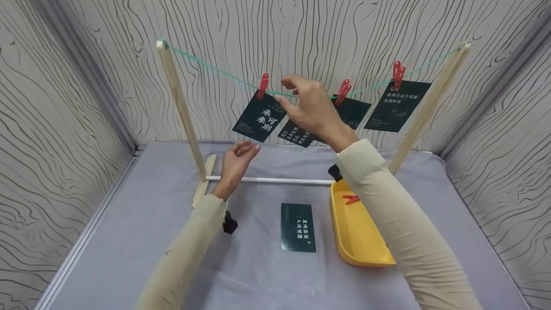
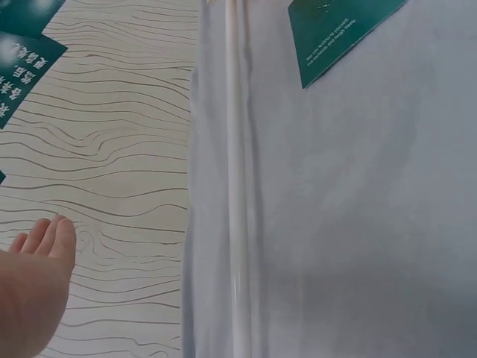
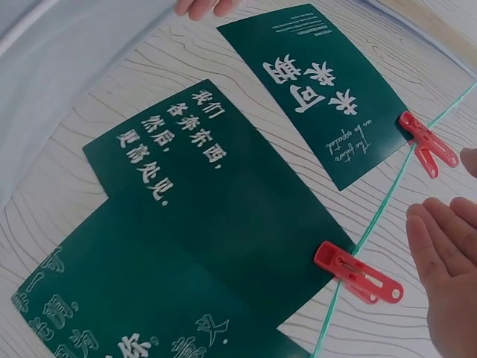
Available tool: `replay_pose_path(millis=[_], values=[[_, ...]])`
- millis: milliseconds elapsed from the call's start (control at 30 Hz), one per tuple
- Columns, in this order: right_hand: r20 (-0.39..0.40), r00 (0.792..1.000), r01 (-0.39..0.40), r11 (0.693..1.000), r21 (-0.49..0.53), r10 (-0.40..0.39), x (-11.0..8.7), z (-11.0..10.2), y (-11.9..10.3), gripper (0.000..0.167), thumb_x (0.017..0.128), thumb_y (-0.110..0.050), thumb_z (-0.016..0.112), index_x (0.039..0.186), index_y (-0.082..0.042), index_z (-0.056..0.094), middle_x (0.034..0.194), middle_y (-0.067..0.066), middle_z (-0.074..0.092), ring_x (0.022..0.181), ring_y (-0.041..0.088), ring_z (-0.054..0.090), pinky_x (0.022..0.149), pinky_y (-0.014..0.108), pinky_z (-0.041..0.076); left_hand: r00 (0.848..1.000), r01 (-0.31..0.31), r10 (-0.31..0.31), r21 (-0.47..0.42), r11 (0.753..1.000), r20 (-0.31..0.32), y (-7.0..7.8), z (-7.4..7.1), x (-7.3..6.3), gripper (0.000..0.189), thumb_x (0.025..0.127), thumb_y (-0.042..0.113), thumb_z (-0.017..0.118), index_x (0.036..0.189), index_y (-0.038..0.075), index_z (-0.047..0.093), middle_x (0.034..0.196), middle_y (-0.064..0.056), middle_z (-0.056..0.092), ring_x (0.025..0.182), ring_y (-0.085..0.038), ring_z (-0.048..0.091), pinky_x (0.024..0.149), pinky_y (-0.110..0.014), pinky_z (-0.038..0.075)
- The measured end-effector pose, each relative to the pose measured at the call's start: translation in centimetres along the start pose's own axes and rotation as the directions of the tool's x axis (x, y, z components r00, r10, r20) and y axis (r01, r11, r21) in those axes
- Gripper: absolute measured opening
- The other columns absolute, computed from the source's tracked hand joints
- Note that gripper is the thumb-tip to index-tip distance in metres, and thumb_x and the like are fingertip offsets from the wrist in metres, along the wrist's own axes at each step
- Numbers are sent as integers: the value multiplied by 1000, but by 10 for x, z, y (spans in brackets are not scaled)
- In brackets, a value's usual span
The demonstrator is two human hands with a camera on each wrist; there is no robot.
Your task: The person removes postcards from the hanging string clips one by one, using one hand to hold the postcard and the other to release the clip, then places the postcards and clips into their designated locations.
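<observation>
From my end I look down on a table spread with greyish-lavender cloth point(image 1: 129, 224), enclosed by pale wall panels point(image 1: 215, 26) lined with dark wood-grain strokes. Two wooden posts point(image 1: 178, 103) rise from it, linked low down by a white rod point(image 1: 280, 180), and a green string point(image 1: 206, 65) sags between their tops. Four dark green printed cards hang there by red clothespins. I see the right hand point(image 1: 316, 103) at the string, near the second card point(image 1: 299, 134) and its clothespin point(image 3: 358, 272), fingers relaxed and gripping nothing. The left hand point(image 1: 236, 161), loose and empty, is just below the leftmost card point(image 1: 260, 118). Another card point(image 1: 298, 228) lies flat on the cloth, beside a yellow tray point(image 1: 361, 241) containing a red clothespin point(image 1: 351, 199).
</observation>
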State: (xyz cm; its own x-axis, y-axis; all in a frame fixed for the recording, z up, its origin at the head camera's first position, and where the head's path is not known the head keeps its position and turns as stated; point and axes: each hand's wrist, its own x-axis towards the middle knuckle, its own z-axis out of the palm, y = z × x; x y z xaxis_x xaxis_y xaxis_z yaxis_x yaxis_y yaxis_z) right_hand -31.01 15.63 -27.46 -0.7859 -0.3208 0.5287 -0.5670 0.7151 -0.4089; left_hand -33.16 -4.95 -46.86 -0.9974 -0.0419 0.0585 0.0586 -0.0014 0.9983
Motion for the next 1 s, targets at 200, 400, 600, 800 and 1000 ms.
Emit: replay_pose_path(millis=[200,400,600,800,1000], values=[[10,999,-45,999,26,45,5,8,2,43,104,-27,68,138,-3,63,138,17,69,130,29,65,112,40,53,1000,3,-3,-24,1000,0,1,0,3,53,96,25,78,140,1,60,136,-18,70,132,-26,65,113,-42,53],[18,997,-69,997,19,69,8,15,5,45,104,-29,68,140,-3,62,141,16,68,133,28,64,115,40,52,1000,10,-10,-62,998,-3,1,-1,4,53,96,22,77,140,-1,60,137,-19,70,132,-27,65,113,-41,52],[13,997,-81,997,1,81,15,19,5,48,104,-34,68,141,-4,62,143,14,67,137,29,60,119,42,47,1000,16,-16,-100,995,8,2,-2,6,58,92,20,82,142,2,59,140,-17,69,132,-26,65,113,-38,53],[14,996,-91,996,20,91,21,23,0,52,103,-36,68,143,-4,60,142,15,66,138,31,58,120,44,46,1000,18,-15,-123,992,23,3,-1,6,57,92,16,82,142,1,59,142,-20,66,133,-29,65,113,-38,53],[35,993,-119,992,49,117,30,27,-7,59,104,-37,68,152,-6,53,144,14,65,141,30,55,122,44,43,1000,26,-26,-110,994,2,7,3,9,55,92,19,82,140,3,61,139,-17,69,131,-26,66,112,-38,54]])
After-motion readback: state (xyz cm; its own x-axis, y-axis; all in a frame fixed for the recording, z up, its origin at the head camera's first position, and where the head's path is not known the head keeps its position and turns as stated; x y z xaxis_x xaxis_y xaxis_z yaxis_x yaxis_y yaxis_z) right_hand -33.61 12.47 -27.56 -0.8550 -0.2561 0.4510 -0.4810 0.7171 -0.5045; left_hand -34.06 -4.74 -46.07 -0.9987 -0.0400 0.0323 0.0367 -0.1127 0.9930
